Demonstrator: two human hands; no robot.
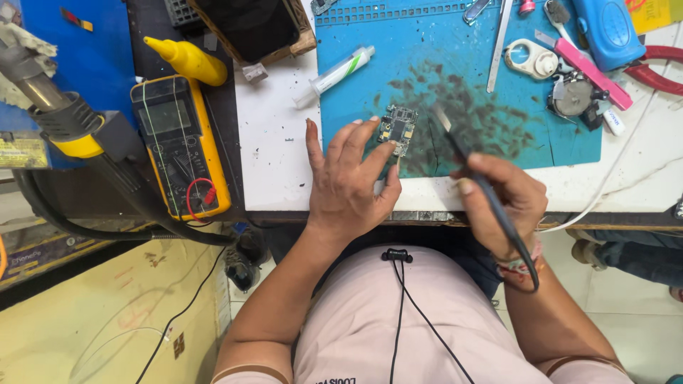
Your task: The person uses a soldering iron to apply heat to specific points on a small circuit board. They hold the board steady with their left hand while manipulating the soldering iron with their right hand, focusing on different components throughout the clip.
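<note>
— Item one: what do we log at the hands?

— One small circuit board [398, 129], lying on the blue work mat [569, 146] near its front edge, on a dark stained patch. Our left hand [348, 181] rests just beside it, fingers spread and loose, gripping nothing; the fingertips [373, 126] reach the board's left edge, though we cannot tell whether they press on it.

— And the other hand?

— Our right hand [501, 199] is closed around one dark pen-like soldering iron [466, 160], tilted, its tip pointing up and left onto the mat just right of the board, apart from it. One dark cord runs back from the handle over the wrist.

— Counted on the mat's far side?

— One white syringe tube [338, 71] lying across the mat's left edge, one metal tweezers [498, 46], one white ring-shaped part [530, 60], one pink-handled tool [587, 67], one round grey metal part [573, 96], one blue device [605, 28].

— Off the mat?

— On the white desk [274, 142], red-handled pliers [662, 71] at the right edge. To the left, one yellow multimeter [181, 146] with a red lead coiled on it, one yellow squeeze bottle [188, 60], one hot-air handle [64, 117] with a yellow collar and a thick black hose.
</note>
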